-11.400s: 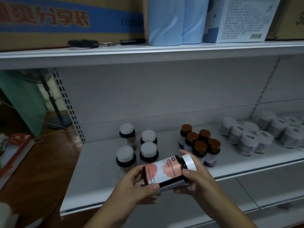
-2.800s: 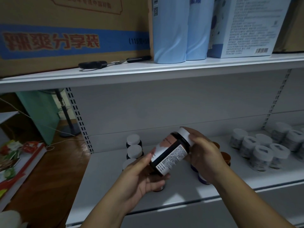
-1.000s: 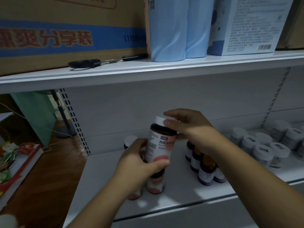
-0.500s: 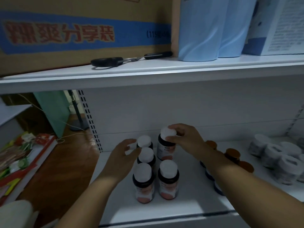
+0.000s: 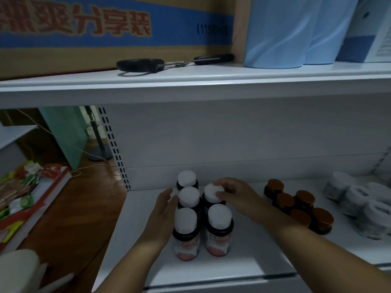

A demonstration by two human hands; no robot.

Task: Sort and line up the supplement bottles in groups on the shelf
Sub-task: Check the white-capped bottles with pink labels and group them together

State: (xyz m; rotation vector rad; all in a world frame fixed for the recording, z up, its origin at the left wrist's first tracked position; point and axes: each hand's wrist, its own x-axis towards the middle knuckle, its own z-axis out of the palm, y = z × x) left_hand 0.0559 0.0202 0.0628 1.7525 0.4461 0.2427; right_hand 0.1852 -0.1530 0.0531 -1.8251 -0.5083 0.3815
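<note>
Carton (image 5: 116, 28) reads "分享装"; right hand (image 5: 237, 199) fingers pinch bottle cap (image 5: 212, 192), left hand (image 5: 164, 216) fingers together, flat beside bottles.

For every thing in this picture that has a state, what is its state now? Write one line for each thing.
Five white-capped bottles: upright, capped, two rows.
Back-right bottle: upright, cap touched by fingers.
Right hand: fingers on that cap.
Left hand: open, flat against the left row.
Brown-capped bottles: upright, capped, clustered.
Grey-capped jars: upright, capped, grouped.
Scissors: lying flat on the upper shelf; open or closed unclear.
</note>
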